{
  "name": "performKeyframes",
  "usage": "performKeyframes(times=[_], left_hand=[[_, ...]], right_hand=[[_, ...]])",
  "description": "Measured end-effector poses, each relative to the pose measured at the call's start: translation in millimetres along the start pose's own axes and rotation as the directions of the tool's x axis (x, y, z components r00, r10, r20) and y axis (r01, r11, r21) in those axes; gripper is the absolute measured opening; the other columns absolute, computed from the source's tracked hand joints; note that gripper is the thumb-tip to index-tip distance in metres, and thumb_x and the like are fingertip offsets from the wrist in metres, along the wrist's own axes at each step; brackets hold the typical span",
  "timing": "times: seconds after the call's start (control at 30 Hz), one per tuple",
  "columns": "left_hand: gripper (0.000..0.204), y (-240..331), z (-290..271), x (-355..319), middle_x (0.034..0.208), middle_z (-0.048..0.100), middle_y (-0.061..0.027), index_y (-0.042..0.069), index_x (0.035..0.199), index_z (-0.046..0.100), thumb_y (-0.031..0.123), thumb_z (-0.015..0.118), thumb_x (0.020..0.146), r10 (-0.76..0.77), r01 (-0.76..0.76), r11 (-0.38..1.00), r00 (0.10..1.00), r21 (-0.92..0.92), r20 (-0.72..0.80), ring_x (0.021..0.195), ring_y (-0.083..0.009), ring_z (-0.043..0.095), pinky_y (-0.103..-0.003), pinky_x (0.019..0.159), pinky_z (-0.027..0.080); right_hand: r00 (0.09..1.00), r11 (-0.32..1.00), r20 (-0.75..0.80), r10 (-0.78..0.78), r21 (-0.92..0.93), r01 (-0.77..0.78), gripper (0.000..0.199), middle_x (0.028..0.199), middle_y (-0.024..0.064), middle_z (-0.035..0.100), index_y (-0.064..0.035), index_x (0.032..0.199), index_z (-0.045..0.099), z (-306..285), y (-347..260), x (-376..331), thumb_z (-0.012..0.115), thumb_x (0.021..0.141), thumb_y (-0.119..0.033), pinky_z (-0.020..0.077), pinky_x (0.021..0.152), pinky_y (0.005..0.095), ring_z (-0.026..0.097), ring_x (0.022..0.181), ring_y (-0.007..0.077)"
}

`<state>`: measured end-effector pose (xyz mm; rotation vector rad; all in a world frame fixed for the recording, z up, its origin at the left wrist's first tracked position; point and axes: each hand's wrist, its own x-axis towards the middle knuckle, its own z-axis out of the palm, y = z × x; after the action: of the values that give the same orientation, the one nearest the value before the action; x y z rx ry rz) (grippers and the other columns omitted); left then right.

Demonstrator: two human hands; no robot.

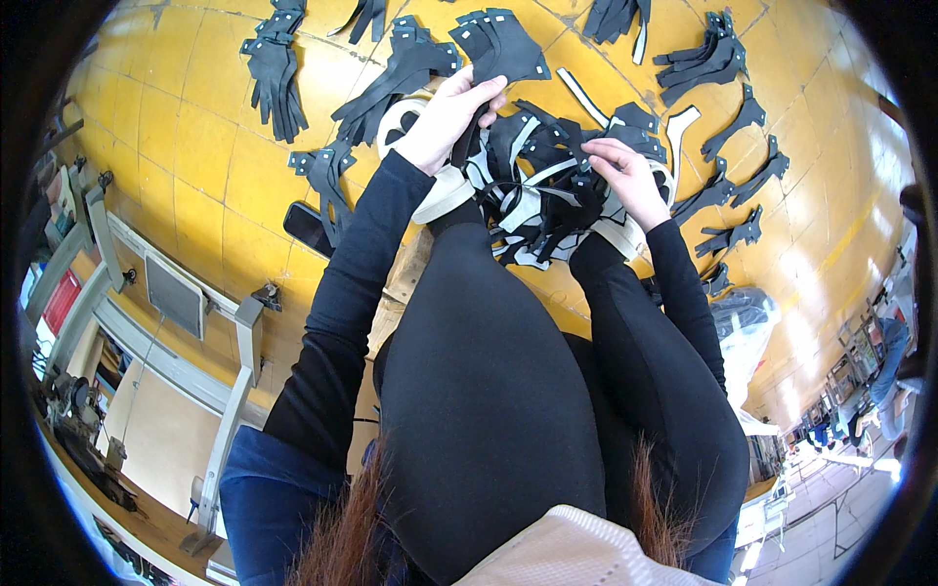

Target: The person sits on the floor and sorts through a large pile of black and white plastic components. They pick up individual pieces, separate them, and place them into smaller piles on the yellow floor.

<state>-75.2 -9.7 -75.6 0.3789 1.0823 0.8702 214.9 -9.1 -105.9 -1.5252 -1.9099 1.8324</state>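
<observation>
Two bare hands work above a mixed pile of black and white cut pieces, its count impossible to establish, heaped on a yellow tiled floor between two pale shoes. The left hand, at far left of the pile, pinches one fanned stack of several black pieces between thumb and fingers; the broad ends point to the far side. The right hand hovers at the right of the pile with fingers bent and slightly parted; whether it grips a piece cannot be told. Around the pile lie four groups of black pieces to the left, at least six bundles or single pieces to the right, and one bundle at the far edge. One white strip and one white forked piece lie at far right of the pile. One dark phone rests at left. One clear plastic bag stands at near right, its contents indistinct. Small pale labels dot many black pieces, any marking too small to read.
</observation>
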Motion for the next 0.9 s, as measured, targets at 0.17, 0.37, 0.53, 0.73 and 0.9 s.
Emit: performKeyframes(times=[0.17,0.37,0.53,0.73,0.9], left_hand=[[0.014,-2,-4,0,0.077,0.049,0.0013,0.008,0.103,0.055,0.019,0.055,0.094,-0.006,0.006,1.000,1.000,0.007,-0.008,0.067,-0.0073,0.043,-0.020,0.061,0.035],[0.014,-2,-5,1,0.077,0.049,0.0019,0.008,0.104,0.055,0.019,0.054,0.094,0.006,-0.006,1.000,1.000,0.011,-0.001,0.067,-0.0070,0.043,-0.020,0.060,0.035],[0.013,-4,-5,2,0.077,0.050,0.0020,0.009,0.101,0.055,0.019,0.055,0.094,-0.003,0.003,1.000,1.000,0.019,0.009,0.067,-0.0073,0.043,-0.019,0.061,0.035],[0.012,-1,-2,0,0.077,0.050,0.0013,0.009,0.098,0.054,0.019,0.056,0.093,-0.013,0.013,0.999,1.000,0.038,-0.011,0.067,-0.0076,0.044,-0.020,0.061,0.036],[0.012,-1,0,1,0.077,0.051,0.0014,0.009,0.099,0.054,0.019,0.056,0.093,-0.008,0.009,0.999,1.000,0.037,-0.011,0.067,-0.0075,0.044,-0.020,0.061,0.036]], right_hand=[[0.960,0.985,-0.274,-0.054,-0.173,0.006,0.033,0.111,0.0110,0.063,-0.0054,0.119,0.058,-16,16,4,0.058,0.088,-0.017,0.0439,0.092,0.0314,0.059,0.106,0.0235],[0.763,0.896,-0.594,0.257,-0.149,-0.418,0.033,0.105,0.0185,0.064,-0.0050,0.112,0.060,-65,62,0,0.060,0.086,-0.024,0.0471,0.086,0.0341,0.062,0.099,0.0276],[0.730,0.804,-0.507,0.458,-0.115,-0.584,0.038,0.107,0.0182,0.064,-0.0048,0.119,0.055,-79,98,-14,0.057,0.087,-0.024,0.0444,0.088,0.0331,0.061,0.100,0.0261],[0.725,0.832,-0.415,0.550,0.347,-0.432,0.036,0.102,0.0115,0.063,-0.0014,0.121,0.052,-65,89,-15,0.053,0.087,-0.012,0.0426,0.084,0.0265,0.056,0.091,0.0155],[0.735,0.820,-0.381,0.561,0.377,-0.430,0.036,0.102,0.0111,0.064,-0.0004,0.122,0.051,-66,79,-14,0.053,0.087,-0.011,0.0424,0.082,0.0249,0.057,0.089,0.0136]])
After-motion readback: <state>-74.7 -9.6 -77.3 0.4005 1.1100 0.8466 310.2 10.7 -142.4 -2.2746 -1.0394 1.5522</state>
